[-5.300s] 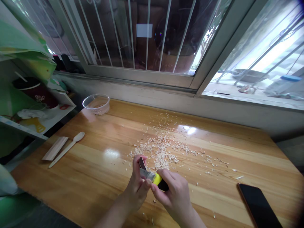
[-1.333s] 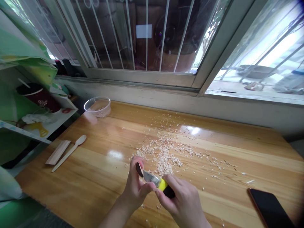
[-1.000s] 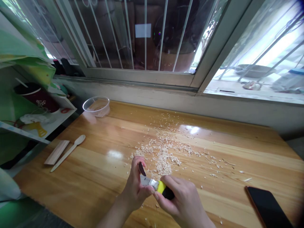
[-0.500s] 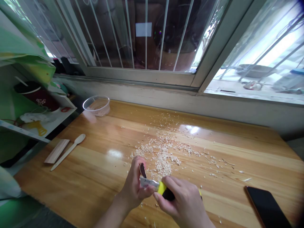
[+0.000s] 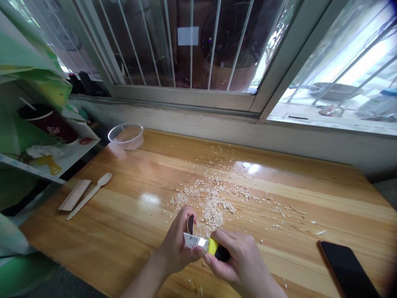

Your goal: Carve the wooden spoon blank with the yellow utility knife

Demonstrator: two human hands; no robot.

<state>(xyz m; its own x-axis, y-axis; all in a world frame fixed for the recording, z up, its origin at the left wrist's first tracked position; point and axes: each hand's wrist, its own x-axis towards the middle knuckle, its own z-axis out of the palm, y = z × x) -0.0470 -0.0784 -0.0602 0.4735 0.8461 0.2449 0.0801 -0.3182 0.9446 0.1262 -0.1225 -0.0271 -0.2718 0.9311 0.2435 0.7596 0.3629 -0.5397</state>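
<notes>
A small wooden piece [image 5: 190, 224] with a dark brown face and a pale edge is pinched in my left hand [image 5: 173, 244], most of it hidden by the fingers. My right hand [image 5: 243, 258] is wrapped around the yellow and black handle of a utility knife [image 5: 213, 247]. Its silver blade points left, lying at the near side of the wooden piece. My left thumb rests against the blade near the handle. Pale wood shavings [image 5: 214, 209] are heaped on the table just beyond both hands.
On the wooden table [image 5: 124, 248], a wooden spoon [image 5: 89, 195] lies beside a flat wood strip [image 5: 75, 194] at left. A clear plastic bowl [image 5: 126, 136] stands at the back left corner. A phone [image 5: 347, 269] lies at right. Beyond the table is a barred window [image 5: 192, 97].
The wooden piece and my left fingers have shifted slightly right, and the blade has tilted a little. Both hands keep their holds.
</notes>
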